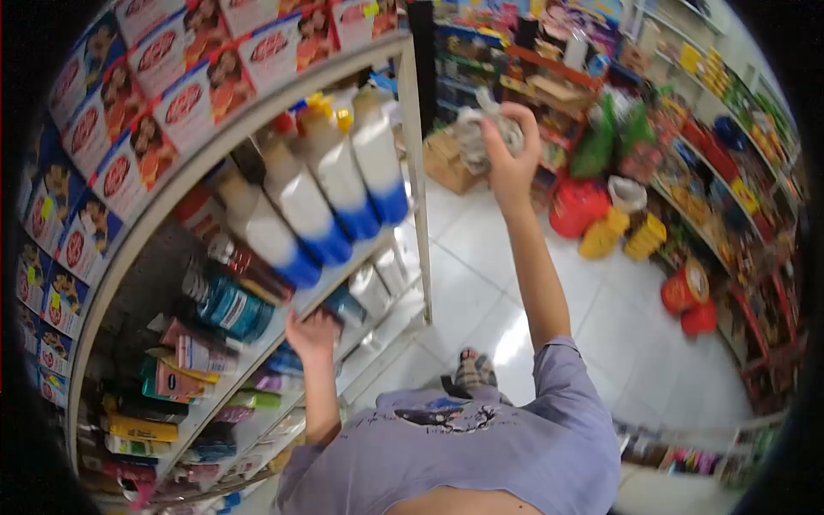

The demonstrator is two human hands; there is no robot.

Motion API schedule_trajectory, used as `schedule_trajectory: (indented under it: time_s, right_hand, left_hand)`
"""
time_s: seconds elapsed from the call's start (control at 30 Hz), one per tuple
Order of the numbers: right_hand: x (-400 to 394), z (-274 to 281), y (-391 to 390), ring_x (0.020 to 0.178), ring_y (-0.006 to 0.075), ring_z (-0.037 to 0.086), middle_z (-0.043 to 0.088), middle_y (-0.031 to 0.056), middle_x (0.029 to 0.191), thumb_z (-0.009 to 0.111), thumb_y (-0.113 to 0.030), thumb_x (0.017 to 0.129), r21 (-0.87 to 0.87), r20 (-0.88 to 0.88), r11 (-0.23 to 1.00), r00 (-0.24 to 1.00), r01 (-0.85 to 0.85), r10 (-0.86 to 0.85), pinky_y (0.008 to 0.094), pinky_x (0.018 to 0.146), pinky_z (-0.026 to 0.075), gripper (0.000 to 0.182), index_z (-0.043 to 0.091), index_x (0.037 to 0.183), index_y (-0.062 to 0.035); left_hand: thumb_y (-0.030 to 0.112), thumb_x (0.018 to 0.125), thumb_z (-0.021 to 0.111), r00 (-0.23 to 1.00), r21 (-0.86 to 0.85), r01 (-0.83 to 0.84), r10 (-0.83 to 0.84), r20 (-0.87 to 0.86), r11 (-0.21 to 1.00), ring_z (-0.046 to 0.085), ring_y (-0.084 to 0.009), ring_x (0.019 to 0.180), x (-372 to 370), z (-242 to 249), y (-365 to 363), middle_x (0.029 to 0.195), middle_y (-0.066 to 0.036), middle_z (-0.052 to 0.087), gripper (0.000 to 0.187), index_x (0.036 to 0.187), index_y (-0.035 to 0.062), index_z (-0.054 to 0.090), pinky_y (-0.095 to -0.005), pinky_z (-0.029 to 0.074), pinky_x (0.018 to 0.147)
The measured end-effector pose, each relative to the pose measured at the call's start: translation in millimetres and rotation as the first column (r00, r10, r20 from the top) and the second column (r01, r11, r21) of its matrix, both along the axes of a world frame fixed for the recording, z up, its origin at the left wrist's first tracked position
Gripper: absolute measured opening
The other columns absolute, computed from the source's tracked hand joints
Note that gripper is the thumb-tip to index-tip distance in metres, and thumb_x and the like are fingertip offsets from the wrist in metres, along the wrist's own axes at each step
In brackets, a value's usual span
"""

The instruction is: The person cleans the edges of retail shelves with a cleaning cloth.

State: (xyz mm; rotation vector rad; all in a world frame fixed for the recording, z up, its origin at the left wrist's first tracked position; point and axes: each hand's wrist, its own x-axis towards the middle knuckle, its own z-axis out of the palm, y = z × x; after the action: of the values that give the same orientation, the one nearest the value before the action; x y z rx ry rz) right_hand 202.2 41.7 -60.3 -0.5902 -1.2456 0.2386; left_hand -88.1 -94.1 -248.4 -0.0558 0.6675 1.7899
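Note:
My right hand [513,154] is raised over the aisle, its fingers closed around a crumpled greyish-white cloth [479,142]. On the other side, my left hand [312,335] is at the edge of a shelf [283,330], thumb apart from the fingers; the fingertips are partly hidden. Close above it lie a dark red bottle [249,268] and a blue mouthwash-like bottle [227,305]. White-and-blue pump bottles [296,202] stand in a row on the same shelf. Just beyond my left fingers, on the tier below, are white containers [369,290].
Red-and-white soap boxes [184,103] are stacked atop the shelf unit. Tubes and small packs [184,365] fill its near end. Across the tiled floor [472,283] stand a cardboard box [451,161], red and yellow bags [579,206], red tubs [685,287] and loaded shelves [730,172].

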Motion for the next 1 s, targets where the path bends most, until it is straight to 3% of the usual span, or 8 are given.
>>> schedule_trajectory:
  time_s: [0.17, 0.3, 0.43, 0.53, 0.63, 0.73, 0.83, 1.0]
  right_hand:
    - [-43, 79, 118, 0.076, 0.0154, 0.043, 0.043, 0.0063, 0.079, 0.061, -0.012, 0.067, 0.326, 0.063, 0.944, 0.997, -0.05, 0.031, 0.0245, 0.071, 0.034, 0.028, 0.043, 0.085, -0.0015]
    - [-63, 74, 128, 0.079, 0.0186, 0.042, 0.04, 0.0098, 0.084, 0.065, -0.012, 0.063, 0.152, 0.007, 0.913, 0.924, -0.38, 0.383, 0.0269, 0.07, 0.035, 0.032, 0.041, 0.082, -0.0017]
    - [-62, 64, 130, 0.079, 0.0221, 0.042, 0.04, 0.0118, 0.085, 0.067, -0.01, 0.059, 0.34, 0.059, 0.875, 0.936, -0.345, 0.347, 0.0288, 0.069, 0.035, 0.035, 0.04, 0.08, -0.0027]
    - [-59, 50, 134, 0.077, 0.0258, 0.04, 0.04, 0.0124, 0.084, 0.068, -0.008, 0.056, 0.34, 0.105, 0.847, 0.912, -0.408, 0.397, 0.0322, 0.069, 0.034, 0.037, 0.04, 0.08, -0.0041]
    - [-58, 25, 140, 0.078, 0.0264, 0.04, 0.039, 0.0125, 0.084, 0.067, -0.008, 0.056, 0.29, 0.144, 0.829, 0.878, -0.478, 0.456, 0.0333, 0.071, 0.034, 0.037, 0.04, 0.08, -0.0049]
    - [-52, 8, 138, 0.081, 0.0275, 0.039, 0.038, 0.0136, 0.086, 0.067, -0.007, 0.055, 0.181, 0.192, 0.825, 0.842, -0.536, 0.505, 0.0338, 0.072, 0.033, 0.038, 0.039, 0.08, -0.0055]
    - [-52, 1, 138, 0.082, 0.0287, 0.038, 0.036, 0.0142, 0.088, 0.066, -0.006, 0.052, 0.203, 0.223, 0.807, 0.828, -0.555, 0.514, 0.0343, 0.073, 0.032, 0.039, 0.038, 0.079, -0.0062]
    - [-55, -24, 135, 0.085, 0.0317, 0.039, 0.034, 0.0151, 0.091, 0.065, -0.003, 0.052, 0.128, 0.19, 0.807, 0.813, -0.577, 0.551, 0.0342, 0.075, 0.033, 0.04, 0.037, 0.08, -0.0059]
  left_hand:
    - [0.041, 0.078, 0.032, 0.834, 0.194, -0.547, 0.549, 0.044, 0.815, 0.035, -0.0259, 0.107, 36, 19, 19, 0.118, -0.012, 0.036, 0.054, 0.115, 0.0024, 0.032, -0.038, 0.027, 0.089]
    - [0.042, 0.082, 0.027, 0.569, 0.094, -0.811, 0.817, -0.094, 0.577, 0.037, -0.0258, 0.106, 32, 0, 50, 0.12, -0.014, 0.033, 0.057, 0.117, -0.0021, 0.027, -0.0355, 0.026, 0.092]
    - [0.043, 0.083, 0.022, 0.439, 0.04, -0.886, 0.865, -0.243, 0.461, 0.033, -0.0277, 0.109, 37, 9, 68, 0.121, -0.014, 0.032, 0.058, 0.119, -0.0025, 0.024, -0.037, 0.025, 0.093]
    - [0.042, 0.084, 0.019, 0.185, -0.051, -0.981, 0.838, -0.514, 0.186, 0.038, -0.0285, 0.103, 35, 7, 77, 0.117, -0.016, 0.035, 0.059, 0.116, -0.0075, 0.027, -0.0382, 0.031, 0.089]
    - [0.039, 0.085, 0.021, 0.193, 0.038, -0.971, 0.87, -0.454, 0.235, 0.042, -0.0289, 0.096, 24, -6, 78, 0.116, -0.018, 0.036, 0.057, 0.112, -0.0098, 0.033, -0.04, 0.037, 0.081]
    - [0.042, 0.085, 0.014, 0.199, -0.047, -0.976, 0.782, -0.591, 0.214, 0.035, -0.0295, 0.106, -8, -45, 62, 0.12, -0.019, 0.03, 0.062, 0.116, -0.0105, 0.023, -0.0377, 0.026, 0.093]
    - [0.042, 0.084, 0.015, 0.234, -0.003, -0.962, 0.818, -0.525, 0.274, 0.033, -0.0289, 0.108, 26, -8, 75, 0.123, -0.018, 0.027, 0.061, 0.117, -0.0092, 0.022, -0.0362, 0.025, 0.094]
    - [0.038, 0.085, 0.018, 0.056, -0.003, -0.998, 0.796, -0.602, 0.069, 0.035, -0.0278, 0.105, 25, -6, 82, 0.121, -0.019, 0.029, 0.058, 0.116, -0.01, 0.024, -0.0352, 0.026, 0.091]
